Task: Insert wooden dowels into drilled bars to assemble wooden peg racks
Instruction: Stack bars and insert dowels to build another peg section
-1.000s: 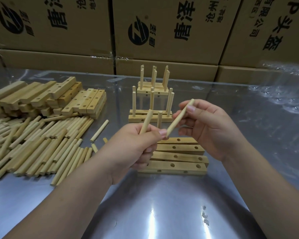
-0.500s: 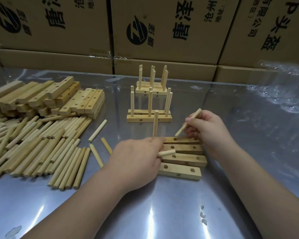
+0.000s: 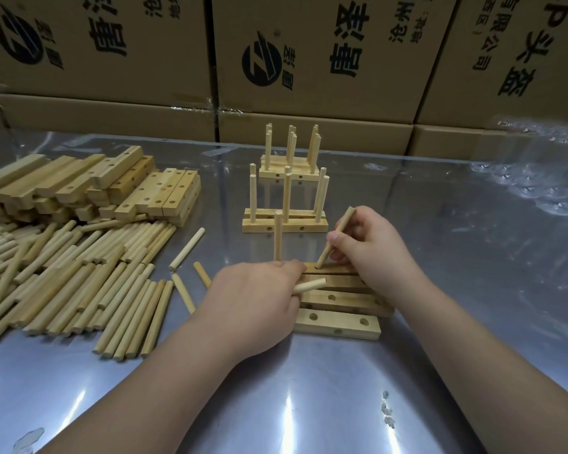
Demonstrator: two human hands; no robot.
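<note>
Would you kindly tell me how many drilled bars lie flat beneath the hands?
4, side by side: nearest bar, second bar, third bar, and farthest bar. The left hand and right hand, holding its dowel, may hide more.

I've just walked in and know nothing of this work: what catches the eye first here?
Mid-table, the right hand tilts a dowel into a hole of the farthest drilled bar, while the left hand grips a spare dowel. Finished peg racks stand behind them; loose dowels lie heaped at left.

Pale yellow wooden dowels lie left of the left hand; beyond both hands stand brown cardboard boxes printed black.
</note>
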